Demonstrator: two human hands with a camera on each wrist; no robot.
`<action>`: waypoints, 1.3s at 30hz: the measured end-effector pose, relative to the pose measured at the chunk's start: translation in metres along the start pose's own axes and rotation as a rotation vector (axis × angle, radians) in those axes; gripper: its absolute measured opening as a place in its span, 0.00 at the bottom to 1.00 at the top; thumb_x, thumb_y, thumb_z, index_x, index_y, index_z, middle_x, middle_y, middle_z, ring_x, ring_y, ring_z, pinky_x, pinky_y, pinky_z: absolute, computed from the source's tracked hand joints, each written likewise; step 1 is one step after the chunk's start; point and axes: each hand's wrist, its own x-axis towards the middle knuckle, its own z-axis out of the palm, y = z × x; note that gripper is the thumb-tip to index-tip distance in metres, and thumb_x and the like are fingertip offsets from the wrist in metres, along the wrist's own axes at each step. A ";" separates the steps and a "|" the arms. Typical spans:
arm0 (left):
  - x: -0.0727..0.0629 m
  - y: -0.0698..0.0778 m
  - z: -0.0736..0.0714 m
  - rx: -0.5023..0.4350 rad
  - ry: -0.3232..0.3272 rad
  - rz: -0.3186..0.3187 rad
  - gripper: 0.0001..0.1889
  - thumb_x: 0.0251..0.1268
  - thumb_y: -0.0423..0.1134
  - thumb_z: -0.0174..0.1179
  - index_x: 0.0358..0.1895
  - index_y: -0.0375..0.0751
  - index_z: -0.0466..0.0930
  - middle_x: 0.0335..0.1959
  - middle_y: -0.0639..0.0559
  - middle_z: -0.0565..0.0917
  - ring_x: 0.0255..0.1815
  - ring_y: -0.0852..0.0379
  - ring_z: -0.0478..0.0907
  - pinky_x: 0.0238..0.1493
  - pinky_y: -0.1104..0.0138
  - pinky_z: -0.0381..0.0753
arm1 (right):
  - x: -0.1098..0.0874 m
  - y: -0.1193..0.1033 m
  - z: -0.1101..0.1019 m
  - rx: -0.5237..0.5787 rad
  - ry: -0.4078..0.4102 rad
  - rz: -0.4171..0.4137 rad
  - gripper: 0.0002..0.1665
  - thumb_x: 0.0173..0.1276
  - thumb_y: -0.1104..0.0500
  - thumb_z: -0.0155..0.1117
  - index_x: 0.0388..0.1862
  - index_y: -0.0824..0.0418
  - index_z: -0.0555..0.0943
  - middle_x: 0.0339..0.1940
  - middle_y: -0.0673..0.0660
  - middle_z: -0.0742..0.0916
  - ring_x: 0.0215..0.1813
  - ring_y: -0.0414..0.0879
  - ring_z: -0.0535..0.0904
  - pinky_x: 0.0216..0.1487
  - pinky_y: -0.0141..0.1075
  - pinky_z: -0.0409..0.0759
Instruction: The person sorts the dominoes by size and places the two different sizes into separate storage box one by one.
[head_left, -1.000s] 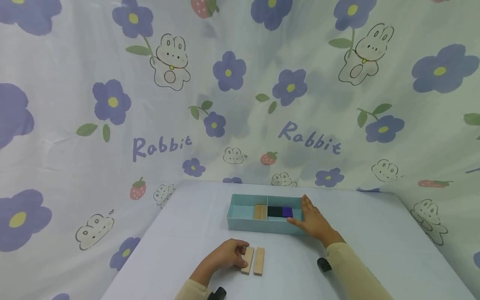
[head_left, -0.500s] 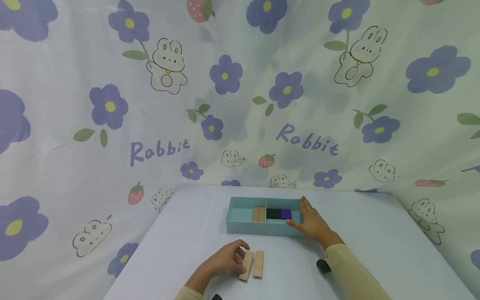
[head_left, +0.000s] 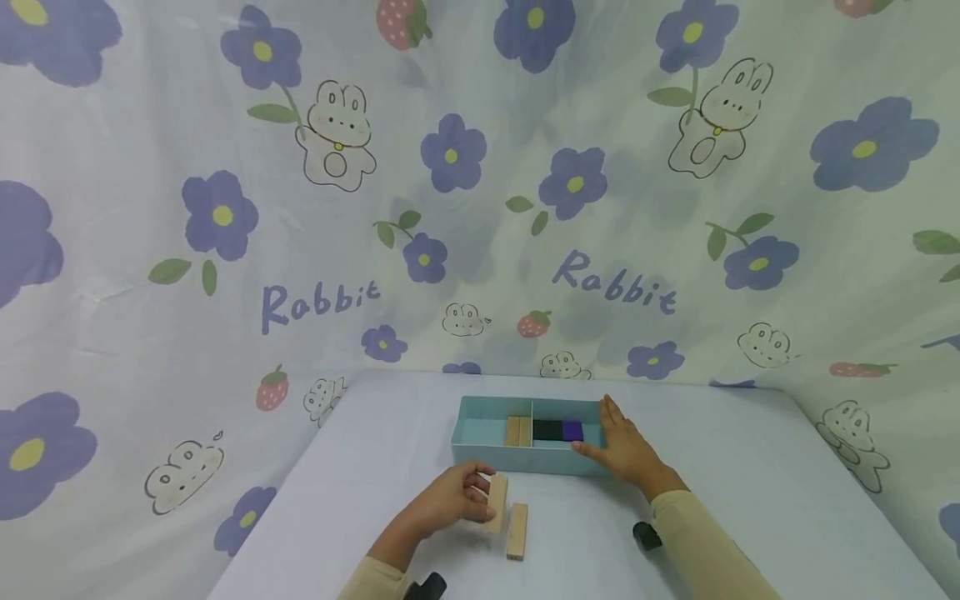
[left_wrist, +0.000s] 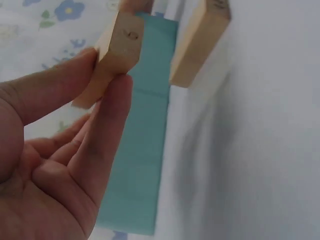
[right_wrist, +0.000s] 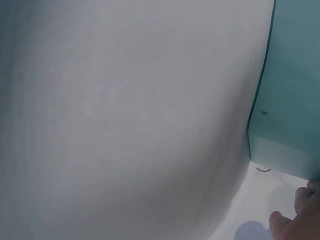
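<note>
Between thumb and fingers, my left hand [head_left: 453, 500] pinches a wooden block [head_left: 496, 500] raised in front of the box. In the left wrist view, that block [left_wrist: 127, 42] carries a dark mark on its end. A second wooden block [head_left: 517, 531] lies on the table just right of the held one. My right hand [head_left: 626, 450] rests against the right end of a teal divided box [head_left: 487, 458], fingers extended along that end and thumb at the front rim. Two wooden blocks [head_left: 518, 431] sit in its left compartment; black blocks [head_left: 547, 429] and a purple block [head_left: 572, 430] sit in the right.
A white cloth covers the table [head_left: 720, 467]. Behind it hangs a curtain [head_left: 495, 225] printed with flowers and rabbits. Black wrist devices [head_left: 647, 535] show by both sleeves.
My left hand has gripped the left wooden block, lifted it off the table and moved it toward the box. My right hand has stayed at the box's right end.
</note>
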 end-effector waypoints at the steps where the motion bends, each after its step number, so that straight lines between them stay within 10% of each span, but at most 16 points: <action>1: 0.001 0.002 -0.003 0.002 0.022 0.007 0.32 0.50 0.29 0.74 0.61 0.32 0.71 0.43 0.46 0.79 0.40 0.52 0.79 0.37 0.62 0.82 | 0.000 -0.001 0.000 0.000 -0.001 -0.002 0.66 0.63 0.25 0.53 0.77 0.73 0.43 0.78 0.68 0.48 0.77 0.65 0.45 0.70 0.60 0.49; 29: 0.096 0.026 -0.042 0.074 0.246 0.029 0.25 0.60 0.25 0.64 0.62 0.25 0.72 0.47 0.40 0.79 0.44 0.50 0.81 0.42 0.63 0.83 | 0.001 -0.002 0.002 0.015 0.005 -0.013 0.66 0.64 0.27 0.55 0.77 0.73 0.43 0.79 0.67 0.47 0.77 0.64 0.43 0.71 0.59 0.48; 39: 0.118 0.026 -0.031 0.311 0.232 -0.082 0.23 0.60 0.28 0.66 0.59 0.25 0.75 0.43 0.42 0.82 0.42 0.51 0.82 0.44 0.60 0.82 | 0.000 -0.002 0.000 0.000 -0.005 -0.007 0.66 0.64 0.25 0.52 0.77 0.73 0.42 0.79 0.67 0.46 0.77 0.64 0.43 0.71 0.59 0.48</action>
